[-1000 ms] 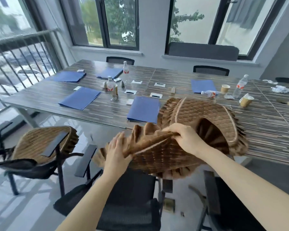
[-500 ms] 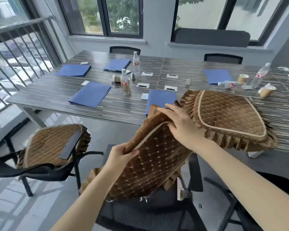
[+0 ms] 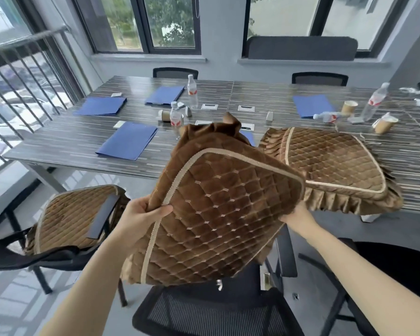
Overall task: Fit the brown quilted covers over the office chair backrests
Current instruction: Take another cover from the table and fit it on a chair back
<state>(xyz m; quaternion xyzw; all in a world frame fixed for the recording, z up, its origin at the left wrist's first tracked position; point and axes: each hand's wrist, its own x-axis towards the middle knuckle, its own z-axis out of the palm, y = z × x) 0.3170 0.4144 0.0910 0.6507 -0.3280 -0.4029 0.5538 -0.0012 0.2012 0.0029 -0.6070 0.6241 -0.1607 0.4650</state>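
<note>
I hold a brown quilted cover (image 3: 218,214) spread out in the air above a black mesh office chair (image 3: 216,314). My left hand (image 3: 141,215) grips its left edge, thumb over the beige piping. My right hand (image 3: 298,219) holds the right edge, its fingers hidden behind the fabric. A second brown quilted cover (image 3: 330,166) lies flat on the table edge, behind and right of the held one. To the left, another chair (image 3: 68,221) has a brown quilted cover on its seat.
The long striped table (image 3: 58,141) carries blue folders (image 3: 129,140), water bottles (image 3: 192,93) and paper cups (image 3: 383,124). Black chairs stand at the far side and at the right (image 3: 398,267). A metal railing (image 3: 22,81) runs along the left.
The cover has been turned and spread flat, quilted face toward me. My right hand moved from the top edge down to the right edge; my left hand shifted to the left edge.
</note>
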